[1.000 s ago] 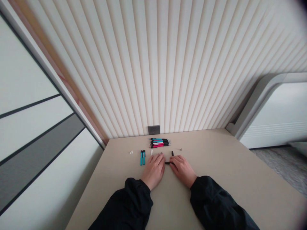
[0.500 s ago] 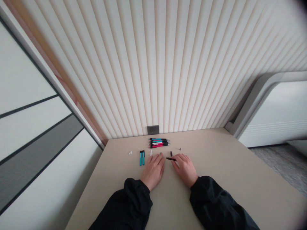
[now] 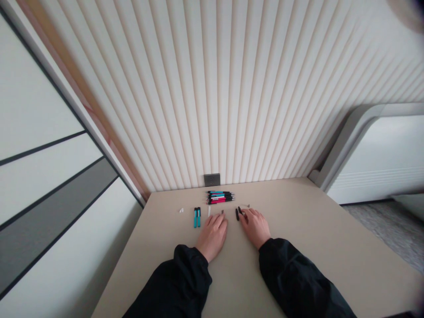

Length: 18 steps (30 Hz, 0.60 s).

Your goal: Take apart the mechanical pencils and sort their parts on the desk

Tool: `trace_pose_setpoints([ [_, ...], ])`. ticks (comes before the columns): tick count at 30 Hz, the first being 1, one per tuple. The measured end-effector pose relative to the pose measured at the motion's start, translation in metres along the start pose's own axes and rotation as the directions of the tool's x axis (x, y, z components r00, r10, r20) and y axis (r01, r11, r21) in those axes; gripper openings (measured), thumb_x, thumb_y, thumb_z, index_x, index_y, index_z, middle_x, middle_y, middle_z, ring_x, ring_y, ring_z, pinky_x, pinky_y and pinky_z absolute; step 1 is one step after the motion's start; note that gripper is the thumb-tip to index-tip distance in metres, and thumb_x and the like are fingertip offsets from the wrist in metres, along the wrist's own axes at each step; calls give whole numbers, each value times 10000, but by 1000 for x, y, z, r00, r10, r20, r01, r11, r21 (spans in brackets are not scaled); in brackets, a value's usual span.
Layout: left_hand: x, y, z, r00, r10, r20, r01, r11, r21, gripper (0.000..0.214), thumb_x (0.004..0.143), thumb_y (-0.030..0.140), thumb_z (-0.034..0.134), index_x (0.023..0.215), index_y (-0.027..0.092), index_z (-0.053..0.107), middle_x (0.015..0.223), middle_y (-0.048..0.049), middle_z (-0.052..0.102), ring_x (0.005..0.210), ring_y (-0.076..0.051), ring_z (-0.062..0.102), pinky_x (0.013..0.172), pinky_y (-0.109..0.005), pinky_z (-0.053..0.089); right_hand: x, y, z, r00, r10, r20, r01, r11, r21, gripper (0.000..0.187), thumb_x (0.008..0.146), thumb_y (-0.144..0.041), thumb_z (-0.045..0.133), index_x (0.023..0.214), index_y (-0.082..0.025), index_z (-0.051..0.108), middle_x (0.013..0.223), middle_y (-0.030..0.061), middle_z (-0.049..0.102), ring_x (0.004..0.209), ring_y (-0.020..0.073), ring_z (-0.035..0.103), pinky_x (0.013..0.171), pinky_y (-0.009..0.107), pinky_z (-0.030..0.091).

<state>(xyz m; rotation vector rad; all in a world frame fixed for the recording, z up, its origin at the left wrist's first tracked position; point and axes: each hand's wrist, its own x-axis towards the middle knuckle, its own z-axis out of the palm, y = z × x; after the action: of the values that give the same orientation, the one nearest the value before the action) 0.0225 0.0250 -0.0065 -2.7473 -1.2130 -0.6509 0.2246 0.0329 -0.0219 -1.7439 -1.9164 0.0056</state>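
Head view: right hand (image 3: 254,225) pinches a short, black, cylindrical pen piece (image 3: 240,210) alongside a matching black piece (image 3: 237,214), probably to keep like parts paired, as with the teal black-topped barrels (image 3: 197,217). Left hand (image 3: 212,232) rests by a small grey tip (image 3: 222,212); can't tell whether gripped. Half a second ago the pinched piece lay crosswise; now near-parallel.

The right hand (image 3: 255,227) hides part of a black piece (image 3: 240,209); the object by the left hand's (image 3: 212,235) fingertips is too small to identify; both dark sleeves (image 3: 179,282) leave the bottom edge
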Motion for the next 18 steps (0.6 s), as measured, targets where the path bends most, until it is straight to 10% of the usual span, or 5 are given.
trace_pose_setpoints([
  [18,0,4,-7,998,62,-28,-62,998,-18,373,881,73,421,1222,173,537,1257,-127,568,1196,-253,511,993,-469,446,-6,2,-9,999,50,-17,-50,999,9,244,916,-281,478,770,-221,664,774,48,660,746,189,628,699,291,435],
])
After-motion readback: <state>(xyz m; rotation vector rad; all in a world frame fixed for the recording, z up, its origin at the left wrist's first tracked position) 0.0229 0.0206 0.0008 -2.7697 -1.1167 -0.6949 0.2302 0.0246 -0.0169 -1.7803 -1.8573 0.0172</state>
